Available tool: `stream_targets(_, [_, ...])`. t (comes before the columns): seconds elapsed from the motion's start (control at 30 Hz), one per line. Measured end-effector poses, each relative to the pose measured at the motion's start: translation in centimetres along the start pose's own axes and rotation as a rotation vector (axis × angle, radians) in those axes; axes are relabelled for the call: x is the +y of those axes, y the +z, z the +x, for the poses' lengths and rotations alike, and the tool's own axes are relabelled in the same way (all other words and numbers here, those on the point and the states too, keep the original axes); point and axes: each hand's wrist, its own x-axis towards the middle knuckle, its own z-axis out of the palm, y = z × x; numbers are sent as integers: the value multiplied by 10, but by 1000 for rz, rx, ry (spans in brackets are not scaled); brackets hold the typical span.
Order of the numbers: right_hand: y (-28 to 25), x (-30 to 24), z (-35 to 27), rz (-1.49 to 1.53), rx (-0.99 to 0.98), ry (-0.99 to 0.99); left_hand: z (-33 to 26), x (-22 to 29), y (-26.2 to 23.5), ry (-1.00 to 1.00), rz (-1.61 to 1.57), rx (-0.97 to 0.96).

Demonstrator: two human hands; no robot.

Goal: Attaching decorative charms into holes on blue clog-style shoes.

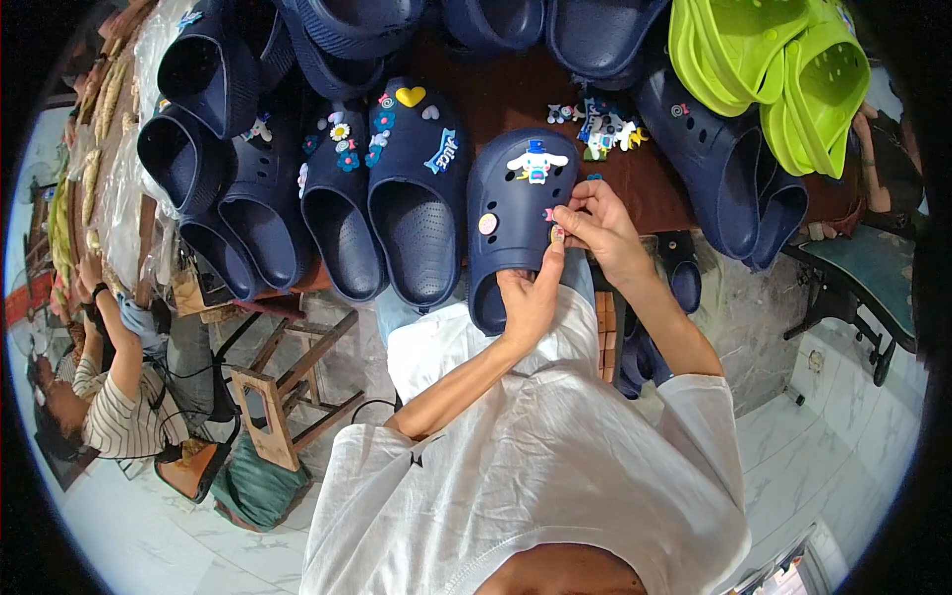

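A navy clog (504,236) lies on the table edge in front of me, toe away. My left hand (529,302) grips it, fingers inside the opening and thumb on the outer right side. On its top sit a white cartoon-dog charm (536,163) with a blue hat and a round pale charm (487,223). My right hand (607,233) pinches at the clog's right side, around a small pink charm (551,214); the fingers partly cover it. Just beyond lies a pile of loose charms (607,131). Left of the clog stands a navy clog with a yellow heart charm (410,96).
More navy clogs (340,243) line the left and back of the table, some with charms. Lime-green clogs (813,99) sit at the far right, above a navy pair (729,193). A wooden stool (268,416) stands lower left; a person in a striped top (124,416) is beyond it.
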Motion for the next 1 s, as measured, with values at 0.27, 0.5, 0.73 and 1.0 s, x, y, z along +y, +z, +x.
stream_targets(0.27, [-2,5,2,141,-22,36,3,7,-7,-97,21,-81])
stream_targets(0.5, [-13,6,8,110,-135,-15,6,11,-3,-76,58,-25])
stream_targets(0.73, [-17,14,18,73,-134,-143,10,12,2,14,180,49])
stream_targets(1.0, [-7,8,11,-264,-15,-267,12,5,-6,95,225,17])
